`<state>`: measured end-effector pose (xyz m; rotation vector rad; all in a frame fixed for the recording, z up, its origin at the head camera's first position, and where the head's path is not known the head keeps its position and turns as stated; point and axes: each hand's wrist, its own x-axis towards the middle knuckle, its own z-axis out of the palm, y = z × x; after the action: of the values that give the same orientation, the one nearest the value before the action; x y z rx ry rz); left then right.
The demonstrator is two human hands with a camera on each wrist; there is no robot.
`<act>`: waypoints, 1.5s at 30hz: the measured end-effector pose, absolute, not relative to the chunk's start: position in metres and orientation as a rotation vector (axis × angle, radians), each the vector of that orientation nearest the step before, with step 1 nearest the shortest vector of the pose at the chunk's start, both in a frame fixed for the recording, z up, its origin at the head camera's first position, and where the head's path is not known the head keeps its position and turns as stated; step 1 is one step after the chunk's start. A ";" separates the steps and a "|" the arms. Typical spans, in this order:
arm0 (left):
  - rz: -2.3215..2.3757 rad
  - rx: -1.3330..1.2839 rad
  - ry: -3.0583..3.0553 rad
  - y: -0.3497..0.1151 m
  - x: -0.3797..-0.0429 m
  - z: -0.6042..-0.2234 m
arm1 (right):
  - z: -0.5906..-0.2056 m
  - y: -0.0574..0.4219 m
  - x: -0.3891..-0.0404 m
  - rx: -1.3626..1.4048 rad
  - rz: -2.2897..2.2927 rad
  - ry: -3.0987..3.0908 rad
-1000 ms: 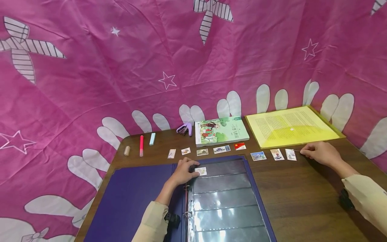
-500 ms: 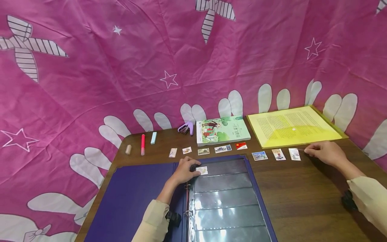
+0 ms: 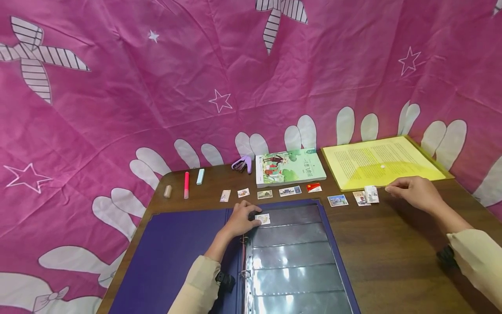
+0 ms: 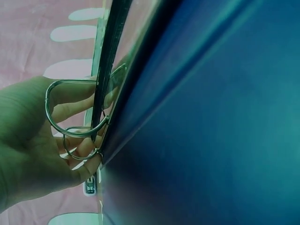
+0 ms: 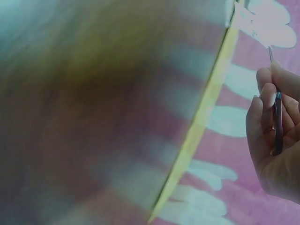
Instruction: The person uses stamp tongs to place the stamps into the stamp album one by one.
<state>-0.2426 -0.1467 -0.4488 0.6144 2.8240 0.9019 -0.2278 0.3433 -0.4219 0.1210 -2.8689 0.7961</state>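
Observation:
With its thumb and fingers my right hand pinches tweezers, their tip pointing at a small white stamp. That stamp stands tilted up, overlapping a neighbouring stamp in the head view. My left hand rests at the top inner corner of a black pocket page in an open blue ring binder. Its thumb touches the left end of a pale stamp at the top pocket. In the left wrist view the fingers lie behind the metal rings.
Several more stamps lie in a row behind the binder. Farther back are a green book, a purple stapler, a pink marker, a light blue stick, a tan cylinder and a yellow folder.
The rightmost stamp has come up off the table and shifted left over its neighbour, at the tweezers' tip. My right hand moved slightly left and up; my left hand stayed on the page.

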 end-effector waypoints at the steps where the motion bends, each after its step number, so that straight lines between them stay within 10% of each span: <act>1: 0.892 0.612 2.828 -0.146 -0.242 -0.448 | -0.419 0.340 -0.228 0.132 0.804 -2.861; 45: 0.627 0.658 2.903 -0.104 -0.249 -0.439 | -0.405 0.181 -0.272 0.344 1.134 -2.814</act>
<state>-0.2493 -0.1037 -0.4393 0.6583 2.9027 0.6274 -0.2715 0.1813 -0.4047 0.3437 -2.8138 1.1341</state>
